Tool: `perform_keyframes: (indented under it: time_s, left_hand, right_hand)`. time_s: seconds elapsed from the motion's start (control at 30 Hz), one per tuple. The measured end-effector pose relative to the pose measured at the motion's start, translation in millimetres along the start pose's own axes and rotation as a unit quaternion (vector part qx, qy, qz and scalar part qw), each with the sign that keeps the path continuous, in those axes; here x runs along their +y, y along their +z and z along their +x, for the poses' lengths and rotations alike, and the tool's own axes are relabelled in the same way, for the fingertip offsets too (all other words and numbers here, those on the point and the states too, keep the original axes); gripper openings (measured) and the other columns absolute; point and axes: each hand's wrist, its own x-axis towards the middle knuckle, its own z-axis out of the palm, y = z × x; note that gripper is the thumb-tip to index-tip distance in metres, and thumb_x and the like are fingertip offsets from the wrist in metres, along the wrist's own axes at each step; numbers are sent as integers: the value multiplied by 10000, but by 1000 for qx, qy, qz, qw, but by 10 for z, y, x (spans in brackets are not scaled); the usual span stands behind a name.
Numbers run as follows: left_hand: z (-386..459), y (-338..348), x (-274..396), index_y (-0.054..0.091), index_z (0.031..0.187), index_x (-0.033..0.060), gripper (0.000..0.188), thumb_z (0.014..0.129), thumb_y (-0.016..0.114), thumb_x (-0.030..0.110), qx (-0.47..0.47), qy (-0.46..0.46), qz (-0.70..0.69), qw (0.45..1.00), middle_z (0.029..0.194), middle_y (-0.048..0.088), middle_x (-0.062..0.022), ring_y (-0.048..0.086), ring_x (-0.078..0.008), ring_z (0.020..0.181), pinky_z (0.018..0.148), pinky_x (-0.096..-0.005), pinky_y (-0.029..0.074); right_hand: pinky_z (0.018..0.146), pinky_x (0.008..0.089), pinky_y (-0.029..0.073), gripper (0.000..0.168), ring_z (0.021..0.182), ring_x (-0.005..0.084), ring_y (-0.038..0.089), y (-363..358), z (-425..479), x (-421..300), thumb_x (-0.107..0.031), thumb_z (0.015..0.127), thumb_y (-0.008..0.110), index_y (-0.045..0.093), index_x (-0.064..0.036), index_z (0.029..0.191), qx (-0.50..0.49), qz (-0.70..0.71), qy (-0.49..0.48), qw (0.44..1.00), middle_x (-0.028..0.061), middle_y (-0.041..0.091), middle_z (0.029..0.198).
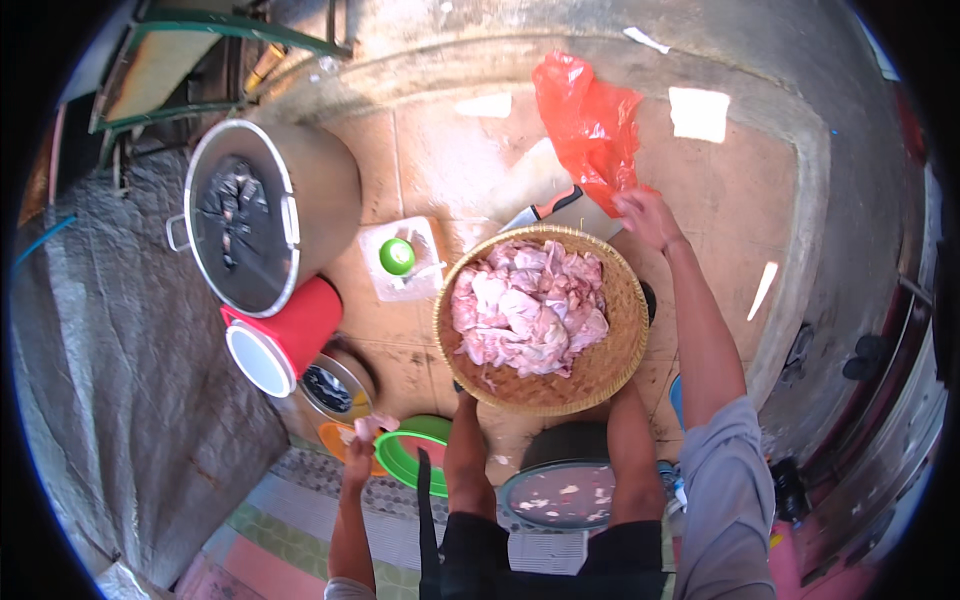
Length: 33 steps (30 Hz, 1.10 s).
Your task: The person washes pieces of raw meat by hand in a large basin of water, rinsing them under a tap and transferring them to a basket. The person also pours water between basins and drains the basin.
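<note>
My left hand (358,454), at the lower left, grips a pale pink piece of raw meat (373,426) above the orange basin (330,437) and beside the green basin (390,456). My right hand (646,217) holds the lower end of a red plastic bag (589,120) that lies spread on the tiles. Between the hands, a round woven bamboo tray (525,390) carries a heap of raw, skin-on meat pieces (525,307). A knife with an orange and black handle (557,202) lies just past the tray's far rim, its blade partly hidden.
A large metal pot (322,187) stands at the left, near a red container (311,315) and a metal bowl (360,375). A plastic box (371,251) holds a green bowl (397,256). Between my legs is a dark tub (559,517) of cloudy liquid with pale bits.
</note>
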Motion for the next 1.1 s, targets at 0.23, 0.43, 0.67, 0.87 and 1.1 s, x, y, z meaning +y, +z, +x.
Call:
perform_keyframes:
  time_s: [0.23,0.43,0.67,0.87,1.1]
  left_hand:
    - [129,873,859,504,1001,83,158,970,456,229,70,-68,-304,948,697,402,65,306,-14,538,468,-191,240]
    - [198,1517,1272,469,1089,46,189,965,463,189,157,-18,-366,917,702,407,52,291,-18,540,469,-188,210]
    - [221,1712,1865,466,1189,43,290,958,480,218,129,-5,-330,935,784,482,30,393,-42,622,533,-193,339]
    - [-8,1543,2878,334,1366,43,430,979,428,206,-77,96,-325,938,930,494,1,418,-67,765,664,-228,385]
    - [-256,1237,3704,319,1385,60,433,995,389,234,-185,205,-270,923,1019,503,-6,458,-92,855,765,-241,414]
  right_hand:
    - [906,351,444,473,1067,277,536,574,1405,375,-44,760,657,511,-57,1209,-267,-570,-219,746,104,565,1112]
    - [956,380,405,573,1196,294,422,759,1644,920,-16,753,607,404,-110,1281,-178,-623,-358,672,98,445,1284]
    - [916,452,417,436,1094,399,506,439,937,300,-93,882,451,373,-73,1311,-170,-503,-185,827,214,517,1201]
    - [902,455,425,428,1108,423,505,601,-1196,-778,-230,958,399,363,-34,1337,-34,-314,-176,932,253,515,1212]
    - [806,422,486,418,999,378,580,1049,-2675,-1147,-55,882,505,435,-41,1294,-39,-308,-187,932,227,568,1136]
